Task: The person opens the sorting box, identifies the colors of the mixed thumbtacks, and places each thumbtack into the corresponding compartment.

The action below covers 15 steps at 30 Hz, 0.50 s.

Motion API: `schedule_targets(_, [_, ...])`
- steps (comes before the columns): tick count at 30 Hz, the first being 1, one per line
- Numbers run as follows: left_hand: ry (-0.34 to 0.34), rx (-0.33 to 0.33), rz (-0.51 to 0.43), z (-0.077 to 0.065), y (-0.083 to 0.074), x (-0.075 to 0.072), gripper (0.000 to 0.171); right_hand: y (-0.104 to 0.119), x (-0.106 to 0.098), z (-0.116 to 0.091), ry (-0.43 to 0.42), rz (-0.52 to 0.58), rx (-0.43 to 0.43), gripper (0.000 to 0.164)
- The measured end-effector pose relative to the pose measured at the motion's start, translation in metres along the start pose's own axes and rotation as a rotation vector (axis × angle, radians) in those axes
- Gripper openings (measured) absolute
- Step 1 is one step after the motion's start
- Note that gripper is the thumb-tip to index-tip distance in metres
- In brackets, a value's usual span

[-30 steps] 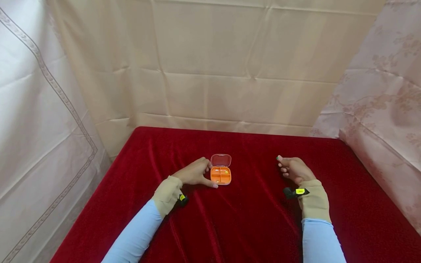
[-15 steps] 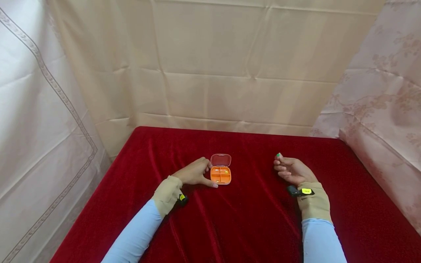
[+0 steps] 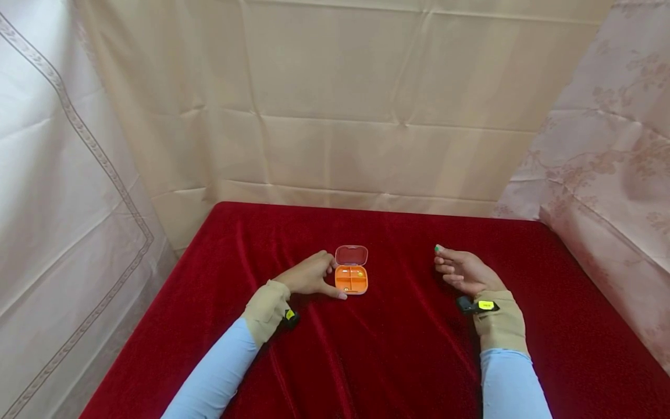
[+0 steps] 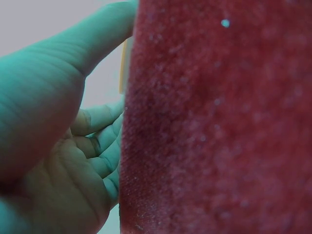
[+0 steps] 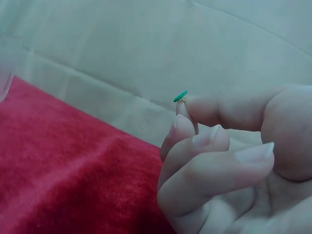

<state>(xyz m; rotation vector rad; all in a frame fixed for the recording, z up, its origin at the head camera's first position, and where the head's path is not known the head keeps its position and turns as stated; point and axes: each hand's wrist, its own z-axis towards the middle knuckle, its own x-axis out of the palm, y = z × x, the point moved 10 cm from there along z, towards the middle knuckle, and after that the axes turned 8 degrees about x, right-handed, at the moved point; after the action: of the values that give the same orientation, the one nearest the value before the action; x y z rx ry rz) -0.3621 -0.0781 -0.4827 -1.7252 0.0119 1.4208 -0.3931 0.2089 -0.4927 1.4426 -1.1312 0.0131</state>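
Observation:
A small orange pill box (image 3: 351, 278) with four-way dividers lies on the table, its clear lid (image 3: 352, 255) tipped back. Tiny shiny bits sit in several of its compartments, too small to identify. My left hand (image 3: 309, 276) holds the box from the left, thumb at the near corner and fingers by the hinge. In the left wrist view, only a sliver of box edge (image 4: 123, 68) shows beyond the cloth. To the right, above the table, my right hand (image 3: 468, 273) pinches a green stud earring (image 5: 180, 96) between thumb and index fingertip; a thin gold-coloured part shows under its flat green top.
Dark red velvet cloth (image 3: 408, 349) covers the table, with soft folds running through it. A beige curtain (image 3: 335, 116) hangs behind the far edge. Pale patterned cloths hang on the left (image 3: 57, 203) and right (image 3: 617, 163).
My right hand has turned its palm more upward and shifted slightly left, bringing the green earring into clearer sight. The left hand and the pill box have stayed put.

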Motion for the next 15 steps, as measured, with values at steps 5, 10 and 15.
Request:
schedule_targets(5, [-0.002,-0.003,-0.002,0.000,0.000,0.000,0.068,0.003,-0.010,0.000,-0.183,-0.119,-0.017,0.035])
schedule_targets(10, [-0.005,-0.004,-0.014,0.000,0.000,0.000,0.069,0.005,-0.016,-0.003,-0.317,-0.187,-0.029,0.028])
schedule_targets(15, [-0.006,-0.005,-0.013,0.000,0.001,0.000,0.068,0.008,-0.019,-0.006,-0.430,-0.269,-0.037,0.023])
